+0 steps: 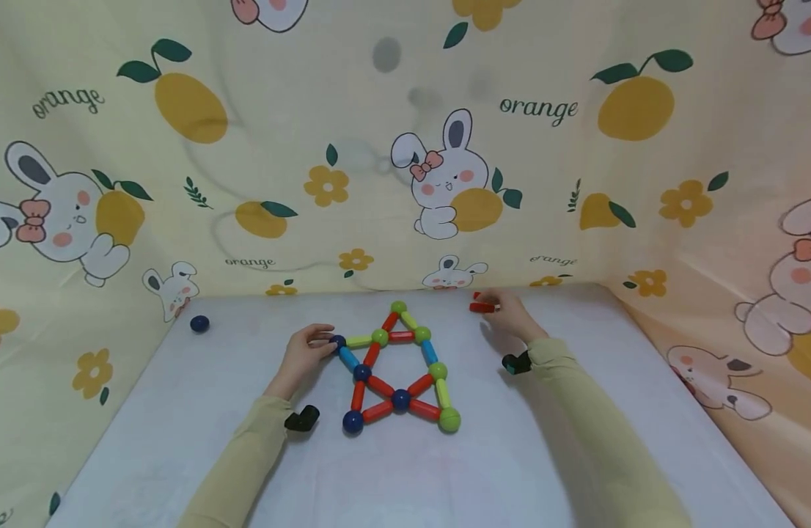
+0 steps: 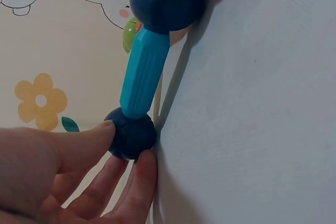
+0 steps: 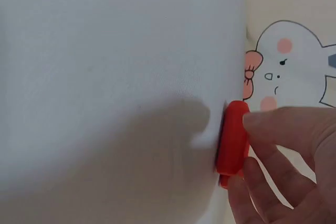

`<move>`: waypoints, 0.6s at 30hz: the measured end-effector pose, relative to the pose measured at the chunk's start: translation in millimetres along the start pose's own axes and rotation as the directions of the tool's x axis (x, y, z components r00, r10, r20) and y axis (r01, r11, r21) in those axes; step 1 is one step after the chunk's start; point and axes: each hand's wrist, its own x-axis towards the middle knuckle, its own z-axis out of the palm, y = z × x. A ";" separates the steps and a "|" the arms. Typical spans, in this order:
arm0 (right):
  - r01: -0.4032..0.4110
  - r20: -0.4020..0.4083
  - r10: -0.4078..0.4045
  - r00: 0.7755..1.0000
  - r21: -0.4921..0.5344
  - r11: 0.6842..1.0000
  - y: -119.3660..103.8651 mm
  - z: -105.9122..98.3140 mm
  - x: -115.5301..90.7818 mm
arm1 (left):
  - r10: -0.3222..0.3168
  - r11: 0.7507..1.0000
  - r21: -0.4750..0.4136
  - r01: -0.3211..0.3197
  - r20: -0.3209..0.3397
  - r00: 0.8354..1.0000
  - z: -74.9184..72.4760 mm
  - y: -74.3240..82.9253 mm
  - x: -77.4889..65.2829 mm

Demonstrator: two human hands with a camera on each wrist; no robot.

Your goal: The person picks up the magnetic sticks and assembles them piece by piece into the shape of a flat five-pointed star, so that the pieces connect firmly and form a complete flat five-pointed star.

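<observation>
A flat figure of magnetic rods and balls lies on the white table, with red rods point(image 1: 400, 337), blue rods point(image 2: 145, 72), lime rods, dark blue balls and lime balls point(image 1: 449, 419). At its left corner my left hand point(image 1: 303, 356) pinches a dark blue ball point(image 2: 131, 135) between thumb and fingers; a blue rod and a lime rod point(image 1: 359, 342) join that ball. Near the back edge, right of the figure, my right hand point(image 1: 511, 315) grips a red rod point(image 3: 233, 137) with thumb and fingertips. Another red rod point(image 1: 476, 295) shows just behind it, partly hidden.
A loose dark blue ball point(image 1: 199, 323) sits at the table's back left. A cloth backdrop point(image 1: 353, 147) printed with rabbits and oranges rises behind the white table point(image 1: 247, 469) and along both sides. Each wrist wears a small black camera point(image 1: 303, 418).
</observation>
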 end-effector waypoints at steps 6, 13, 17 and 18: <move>-0.013 -0.033 0.012 0.999 -0.025 1.000 2.8 5.7 8.1 | -0.005 1.000 0.001 0.005 -0.001 1.000 -0.7 0.6 2.2; 0.026 -0.027 -0.027 0.999 -0.044 0.999 9.5 11.4 9.2 | -0.017 1.000 0.003 0.017 -0.005 1.000 2.2 -3.2 4.7; 0.033 -0.007 -0.033 0.999 -0.032 0.999 9.9 16.6 6.8 | -0.016 1.000 0.003 0.016 -0.011 1.000 0.6 -3.6 3.7; 0.028 0.002 -0.028 1.000 -0.018 0.999 7.8 18.2 5.8 | -0.012 1.000 0.007 0.012 -0.012 1.000 -0.5 -3.4 3.0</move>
